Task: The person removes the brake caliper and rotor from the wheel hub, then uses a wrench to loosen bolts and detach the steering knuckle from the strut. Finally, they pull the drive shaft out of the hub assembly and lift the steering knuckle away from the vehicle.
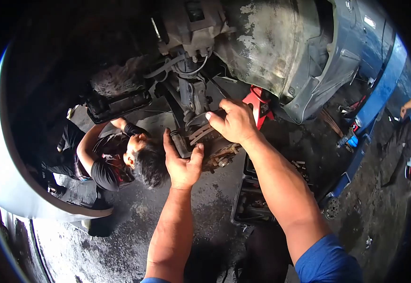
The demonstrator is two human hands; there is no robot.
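In the wheel well, a dark, greasy brake caliper [180, 144] sits low in front of the suspension strut [192, 92]. My left hand [184, 170] cups its cylindrical end from below, thumb on one side and fingers on the other. From the right, my right hand [236, 121] grips the upper side of the same assembly, its thumb pointing left by a curved, slotted metal piece [203, 134]. The right fingertips are partly hidden behind dark metal. Under my hands, rusty hub parts [222, 158] show.
Another person [120, 155] lies under the vehicle at left, arms raised to a dark pan [120, 104]. A red jack stand [259, 104] stands behind my right hand. A black tool tray [250, 207] lies below. At far right another person's hand [410, 104] shows.
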